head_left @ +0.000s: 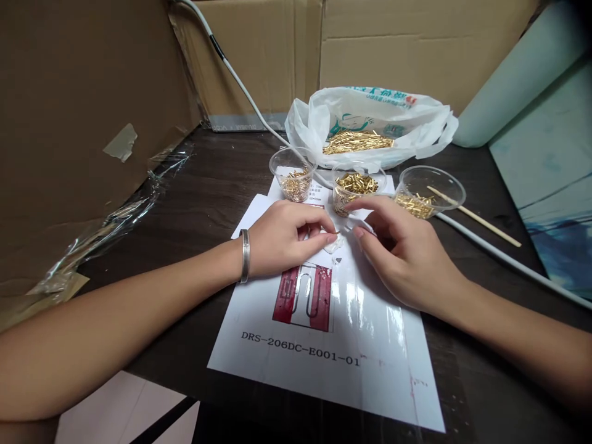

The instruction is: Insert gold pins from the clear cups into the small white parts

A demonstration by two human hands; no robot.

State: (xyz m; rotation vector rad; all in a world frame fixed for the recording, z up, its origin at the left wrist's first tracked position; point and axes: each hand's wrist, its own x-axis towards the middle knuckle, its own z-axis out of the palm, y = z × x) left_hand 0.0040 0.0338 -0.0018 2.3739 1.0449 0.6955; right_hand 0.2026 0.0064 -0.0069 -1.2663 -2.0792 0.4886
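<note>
My left hand [291, 237], with a silver bracelet on its wrist, is closed in a pinch. A thin gold-coloured pin [337, 232] shows at its fingertips, just above a small white lump [333, 245] on the printed sheet [370, 345]. To the right, my right hand [407, 253] has thumb and index finger apart and nothing visible between them. Its index fingertip is by the middle clear cup [340, 196], which holds short gold metal pieces [356, 183]; whether it touches the cup I cannot tell. Smaller gold pieces fill part of the left cup [296, 179].
The right cup [456, 197] holds gold pieces and a wooden stick [490, 228] lies against it. Behind stands a white plastic bag [430, 132] with long gold pins [358, 142]. A white cable [250, 92] crosses the dark table [152, 246]. Cardboard [259, 55] walls the back and left.
</note>
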